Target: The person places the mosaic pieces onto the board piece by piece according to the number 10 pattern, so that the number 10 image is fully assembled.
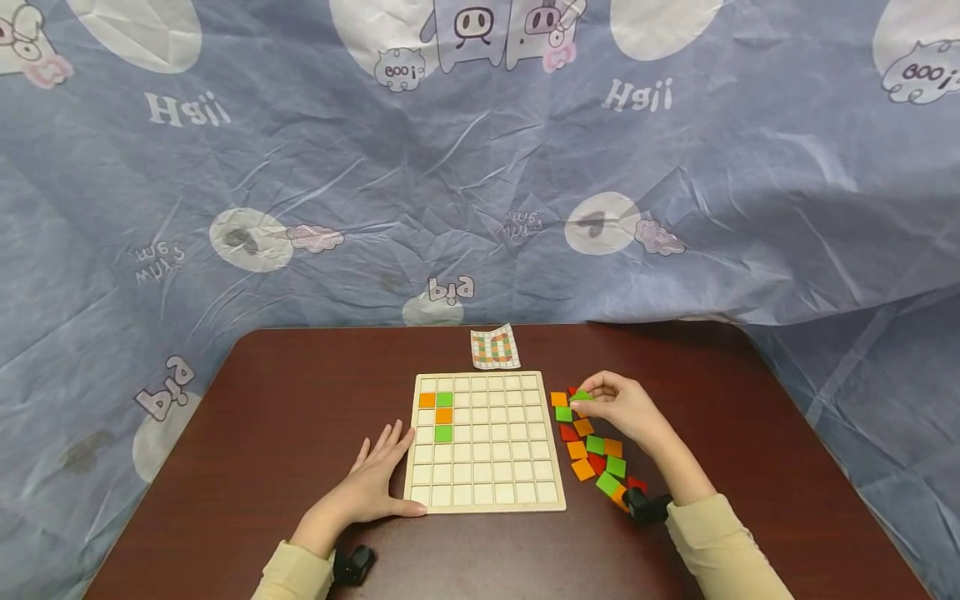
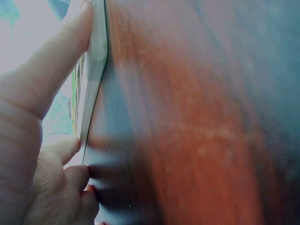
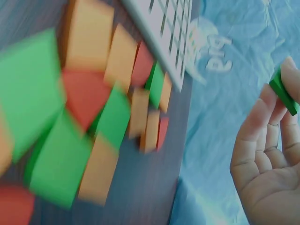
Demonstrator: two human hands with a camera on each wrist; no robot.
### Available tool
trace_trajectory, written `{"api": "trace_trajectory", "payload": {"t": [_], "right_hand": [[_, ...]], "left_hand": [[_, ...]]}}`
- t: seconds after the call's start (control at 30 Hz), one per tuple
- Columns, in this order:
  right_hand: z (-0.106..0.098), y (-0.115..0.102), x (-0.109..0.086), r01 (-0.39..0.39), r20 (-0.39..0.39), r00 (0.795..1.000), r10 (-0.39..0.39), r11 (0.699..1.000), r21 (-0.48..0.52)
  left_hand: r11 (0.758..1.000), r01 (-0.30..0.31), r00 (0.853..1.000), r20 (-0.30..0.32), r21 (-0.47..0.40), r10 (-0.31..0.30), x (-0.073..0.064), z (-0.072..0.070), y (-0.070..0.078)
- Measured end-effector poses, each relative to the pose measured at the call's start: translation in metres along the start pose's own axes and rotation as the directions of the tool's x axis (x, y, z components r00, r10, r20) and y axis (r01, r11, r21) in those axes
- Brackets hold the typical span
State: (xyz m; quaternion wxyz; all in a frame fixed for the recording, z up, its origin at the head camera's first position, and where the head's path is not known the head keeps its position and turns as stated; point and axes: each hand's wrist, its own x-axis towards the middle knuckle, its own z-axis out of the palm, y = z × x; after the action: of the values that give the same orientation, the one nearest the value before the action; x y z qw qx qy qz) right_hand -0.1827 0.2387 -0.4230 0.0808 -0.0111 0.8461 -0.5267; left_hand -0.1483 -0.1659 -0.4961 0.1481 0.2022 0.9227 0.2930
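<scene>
A pale wooden grid board (image 1: 481, 454) lies on the table, with two orange and two green square tiles in cells at its upper left. My left hand (image 1: 372, 483) rests at the board's left edge, fingers spread and thumb on the near left corner; the left wrist view shows the thumb (image 2: 56, 56) against the board's side. Over the loose tiles to the right of the board, my right hand (image 1: 618, 407) pinches a green tile (image 3: 283, 93) between thumb and fingertips, raised off the table. Below it lie several loose green, orange and red tiles (image 1: 577, 450).
Behind the board lies a small paper card (image 1: 495, 348) printed with a coloured grid pattern. The dark brown table (image 1: 315, 392) ends at a blue patterned cloth (image 1: 450, 167) hanging behind it. Each wrist wears a black device.
</scene>
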Motion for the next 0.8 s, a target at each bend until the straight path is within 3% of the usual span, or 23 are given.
{"api": "trace_trajectory", "payload": {"t": [0.2,0.5,0.8], "right_hand": [[0.033,-0.015,0.012,0.015,0.016,1.0,-0.016,0.998,0.055],[0.082,-0.033,0.028,0.031,0.067,0.997,-0.048,0.972,0.234],[0.124,-0.043,0.036,0.013,0.141,0.989,-0.048,0.971,0.24]], "left_hand": [[1.0,-0.001,1.0,-0.003,0.015,0.001,0.0,0.0,0.0],[1.0,0.006,1.0,-0.016,0.03,-0.005,0.001,0.001,-0.002],[0.999,0.016,1.0,-0.013,0.034,-0.016,0.003,0.001,-0.003]]}}
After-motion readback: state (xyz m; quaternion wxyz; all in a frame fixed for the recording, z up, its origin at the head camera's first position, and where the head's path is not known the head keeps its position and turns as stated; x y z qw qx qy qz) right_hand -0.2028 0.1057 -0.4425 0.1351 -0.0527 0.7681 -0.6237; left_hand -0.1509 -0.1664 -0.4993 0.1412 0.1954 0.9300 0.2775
